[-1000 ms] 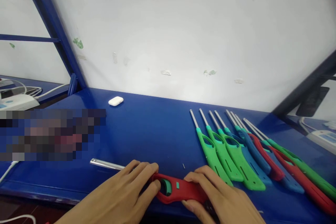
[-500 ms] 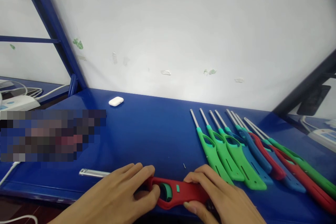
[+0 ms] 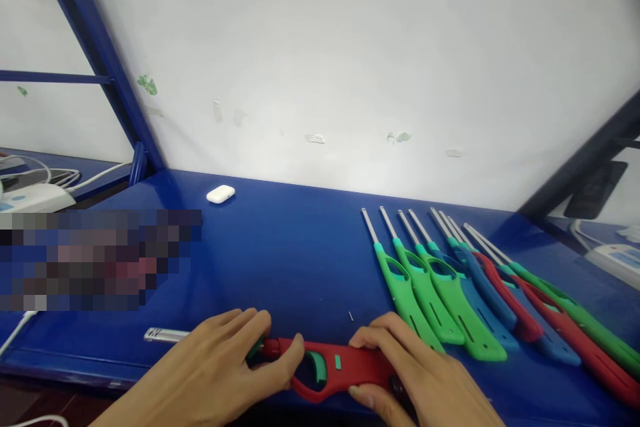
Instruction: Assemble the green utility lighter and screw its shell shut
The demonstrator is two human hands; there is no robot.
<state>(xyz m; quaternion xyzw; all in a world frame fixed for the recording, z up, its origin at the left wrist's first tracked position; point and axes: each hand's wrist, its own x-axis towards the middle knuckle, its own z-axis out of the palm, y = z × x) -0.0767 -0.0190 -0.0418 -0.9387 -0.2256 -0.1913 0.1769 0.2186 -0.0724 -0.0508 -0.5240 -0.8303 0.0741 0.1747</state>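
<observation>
A red long-neck lighter (image 3: pixel 345 369) with a green trigger lies crosswise near the front edge of the blue bench (image 3: pixel 290 247). My right hand (image 3: pixel 425 380) grips its handle end, fingers curled over it. My left hand (image 3: pixel 220 373) is closed round the front of the body where the neck joins, thumb on the red part. The metal tube (image 3: pixel 163 334) sticks out to the left past my fingers.
Several green, blue and red lighters (image 3: pixel 450 293) lie side by side on the right, tubes pointing to the wall. A white earbud case (image 3: pixel 221 194) sits near the wall. Blue frame posts stand at both sides; white devices with cables sit on the neighbouring benches.
My left hand and the metal tube have slid to the left, away from the red handle. A bit of green now shows at the joint. My right hand stays in place.
</observation>
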